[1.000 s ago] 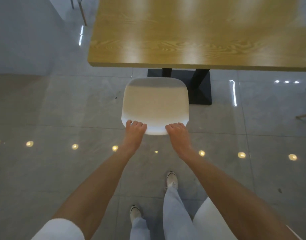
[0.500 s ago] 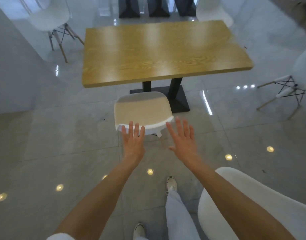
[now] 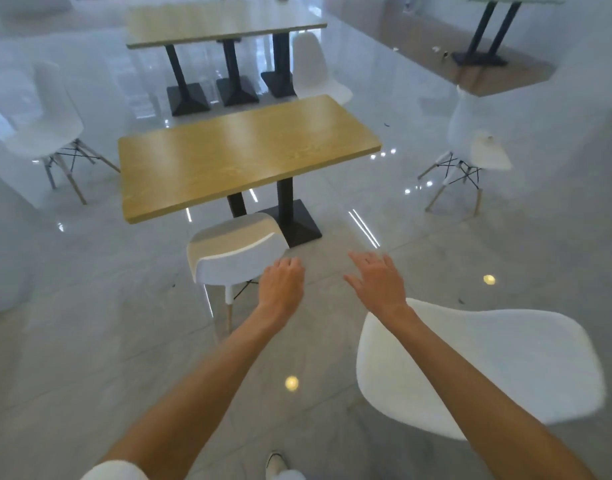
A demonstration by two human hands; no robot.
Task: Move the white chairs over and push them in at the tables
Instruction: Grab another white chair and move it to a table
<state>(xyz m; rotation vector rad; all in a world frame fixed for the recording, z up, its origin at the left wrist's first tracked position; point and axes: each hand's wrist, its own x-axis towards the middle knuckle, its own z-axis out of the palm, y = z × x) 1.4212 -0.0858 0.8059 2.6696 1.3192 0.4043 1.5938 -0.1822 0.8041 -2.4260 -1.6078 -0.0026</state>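
- Two hands have let go: left hand [image 3: 284, 285] loosely curled and empty, right hand [image 3: 376, 279] spread, reaching over a nearer white chair [image 3: 498, 365] at the person's right
- Pushed-in chair [image 3: 236, 251] now sits tucked at the wooden table [image 3: 242, 152] near edge, so that one looks done
- Farther off, stray chairs [image 3: 470, 140] remain away from tables

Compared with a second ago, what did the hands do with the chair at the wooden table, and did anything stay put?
Both hands let go of the pushed-in chair: a second ago they gripped its backrest; now the left hand and right hand hang open and empty, drawn back toward the person. The view has pulled back, bringing a near chair in at the right. The pushed-in chair remains at the wooden table.
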